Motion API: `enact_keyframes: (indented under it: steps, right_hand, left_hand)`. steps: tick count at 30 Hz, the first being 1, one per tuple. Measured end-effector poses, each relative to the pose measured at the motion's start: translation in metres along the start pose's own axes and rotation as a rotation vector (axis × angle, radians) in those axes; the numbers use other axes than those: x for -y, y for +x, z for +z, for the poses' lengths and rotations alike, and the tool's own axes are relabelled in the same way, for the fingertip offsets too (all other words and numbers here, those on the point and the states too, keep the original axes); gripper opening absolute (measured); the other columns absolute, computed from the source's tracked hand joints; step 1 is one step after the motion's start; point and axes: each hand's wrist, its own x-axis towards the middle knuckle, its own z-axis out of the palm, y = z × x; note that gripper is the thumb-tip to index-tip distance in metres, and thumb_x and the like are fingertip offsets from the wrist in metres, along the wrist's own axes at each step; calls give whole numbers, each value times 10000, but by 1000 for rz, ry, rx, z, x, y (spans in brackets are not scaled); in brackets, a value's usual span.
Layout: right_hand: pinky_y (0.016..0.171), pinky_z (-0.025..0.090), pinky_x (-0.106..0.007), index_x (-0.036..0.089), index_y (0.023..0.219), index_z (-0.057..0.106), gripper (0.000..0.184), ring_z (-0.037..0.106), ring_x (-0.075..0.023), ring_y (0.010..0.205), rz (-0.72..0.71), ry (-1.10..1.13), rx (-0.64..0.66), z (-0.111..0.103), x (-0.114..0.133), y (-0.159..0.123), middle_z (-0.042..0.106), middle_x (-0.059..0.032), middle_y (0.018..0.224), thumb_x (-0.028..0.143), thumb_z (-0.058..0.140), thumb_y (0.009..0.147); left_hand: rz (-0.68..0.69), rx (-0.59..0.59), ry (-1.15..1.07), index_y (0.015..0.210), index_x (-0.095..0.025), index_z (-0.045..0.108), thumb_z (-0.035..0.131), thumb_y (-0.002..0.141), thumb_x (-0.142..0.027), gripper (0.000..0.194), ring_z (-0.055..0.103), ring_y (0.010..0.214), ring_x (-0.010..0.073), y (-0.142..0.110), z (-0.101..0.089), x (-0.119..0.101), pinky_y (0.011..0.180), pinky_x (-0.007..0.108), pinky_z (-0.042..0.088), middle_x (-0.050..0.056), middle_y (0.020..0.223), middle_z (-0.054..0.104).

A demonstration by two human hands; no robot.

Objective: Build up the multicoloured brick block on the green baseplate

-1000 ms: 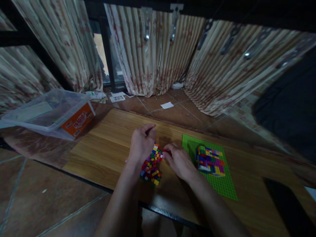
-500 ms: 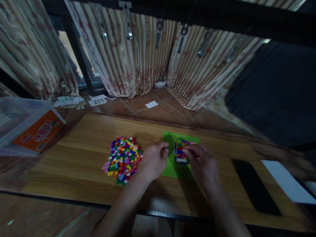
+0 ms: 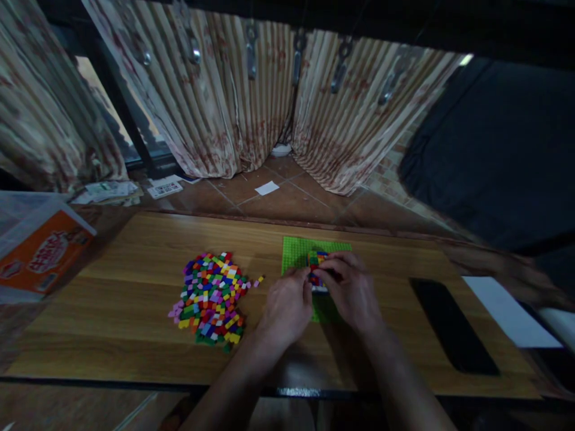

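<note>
A green studded baseplate (image 3: pixel 294 248) lies on the table, with a multicoloured block of toy bricks (image 3: pixel 317 258) built up on it. At the left side of that block is my left hand (image 3: pixel 290 302), its fingers closed and the tips touching or nearly touching the bricks. My right hand (image 3: pixel 353 287) reaches over the block from the right, thumb and fingers bent together in a pinch on its top. Any small brick between the fingertips of either hand is hidden. To the left lies a heap of loose small toy bricks (image 3: pixel 211 293) in many colours.
The wooden table (image 3: pixel 148 287) also carries a black flat slab (image 3: pixel 453 326) and a white sheet (image 3: pixel 510 311) on the right. A clear plastic bin with an orange label (image 3: pixel 47 254) stands at the left. Curtains (image 3: pixel 251 120) hang beyond the tiled floor.
My left hand has moved in to the block of bricks, meeting my right hand there. A few loose bricks now show just right of the heap. The whole view has shifted slightly.
</note>
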Motion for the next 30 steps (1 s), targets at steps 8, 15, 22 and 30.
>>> enact_keyframes:
  steps: [8, 15, 22, 30]
  right_hand:
    - [876, 473, -424, 216, 866, 708, 193, 594, -236, 959, 115, 80, -88, -5, -9, -2, 653, -74, 980, 379, 604, 855]
    - [974, 402, -499, 215, 1088, 666, 302, 509, -279, 1128, 162, 49, -56, 3, -7, -5, 609, -112, 1173, 377, 568, 853]
    - [991, 403, -485, 218, 1097, 660, 305, 508, -267, 1144, 190, 117, -29, 11, -10, -4, 590, -106, 1203, 342, 568, 834]
    - [993, 398, -502, 223, 1052, 672, 271, 508, -270, 1142, 201, 144, -39, 13, -8, -4, 595, -100, 1189, 328, 576, 821]
  left_hand:
    - [-4, 6, 50, 1214, -186, 597, 408, 912, -201, 357, 660, 925, 209, -2, 6, 0, 850, 323, 506, 81, 1078, 686]
    - [11, 7, 81, 1211, -176, 587, 403, 916, -199, 349, 654, 957, 215, -2, 8, 1, 879, 326, 502, 92, 1098, 676]
    - [23, 12, 86, 1221, -175, 579, 394, 921, -195, 352, 650, 977, 226, -3, 8, 0, 898, 339, 499, 100, 1124, 667]
    - [42, 2, 89, 1177, -157, 585, 385, 920, -178, 326, 645, 982, 223, -3, 9, 1, 898, 333, 498, 102, 1088, 668]
